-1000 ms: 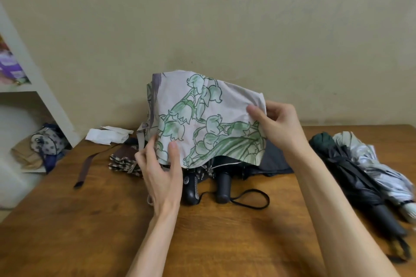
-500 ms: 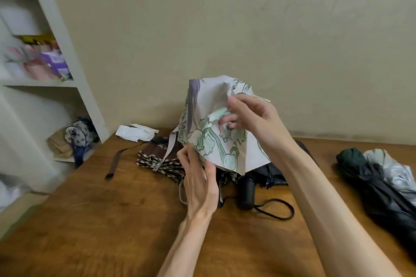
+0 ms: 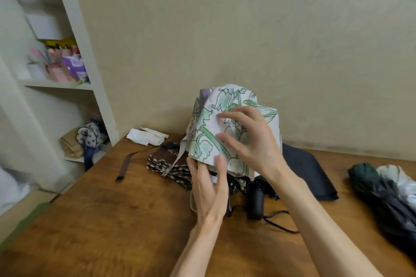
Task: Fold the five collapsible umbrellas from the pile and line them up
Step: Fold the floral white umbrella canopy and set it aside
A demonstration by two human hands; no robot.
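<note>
The wooden table (image 3: 112,220) is spread out under both hands. The floral umbrella (image 3: 234,99) is held up between them. Its lower hem is pinched by the left hand (image 3: 208,189), and the right hand (image 3: 252,141) is splayed over the canopy, though an actual grip can't be made out tbh. A dark rolled umbrella (image 3: 380,189) is parked well right of the right hand, and a brown patterned umbrella (image 3: 166,164) is laid just left of the left hand.

Both bare forearms reached up from the bottom of frame, the right one angled in across. My left hand (image 3: 209,186) stood fingers-up, back to camera, thumb and fingers pinching the hem of the floral umbrella (image 3: 227,96). My right hand (image 3: 254,141) sat higher, fingers spread and curled leftward, clawing into its fabric.
</note>
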